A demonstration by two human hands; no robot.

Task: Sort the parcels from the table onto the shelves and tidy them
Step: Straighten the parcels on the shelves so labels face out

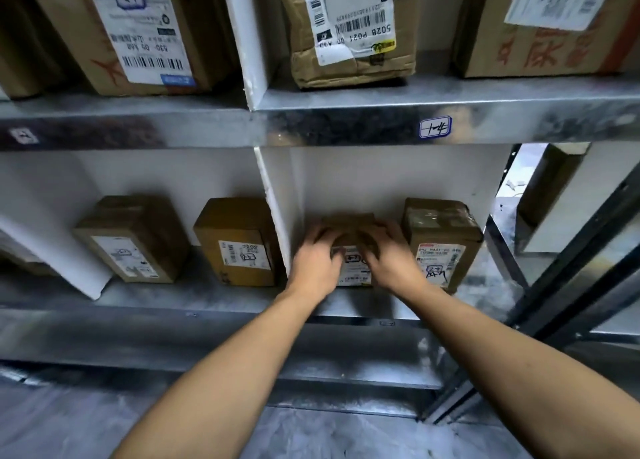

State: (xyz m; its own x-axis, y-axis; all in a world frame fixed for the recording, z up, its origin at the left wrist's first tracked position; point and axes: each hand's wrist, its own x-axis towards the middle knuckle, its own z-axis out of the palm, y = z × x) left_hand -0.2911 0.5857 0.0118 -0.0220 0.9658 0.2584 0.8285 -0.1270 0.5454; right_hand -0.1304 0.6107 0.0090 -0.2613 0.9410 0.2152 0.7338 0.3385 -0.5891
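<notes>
My left hand [317,264] and right hand [389,261] clamp their grips round the small parcel [348,223] on the lower shelf [207,295]; pushed askew, it could topple the neighbouring parcel [441,240] at 3 o'clock.

Galv. metal shelving [311,126] filled the view, 2 tiers w/ a dull, mottled sheen. White divider boards [273,216] stood upright btwn bays, w/ a white back panel [381,174] behind the lower tier. A blue-edged handwritten sticker [435,127] sat on the upper tier's front lip. A dark steel upright [571,250] ran diagonally at right, a bright gap [526,167] beside it. The floor [311,434] was grey, blotchy.
</notes>
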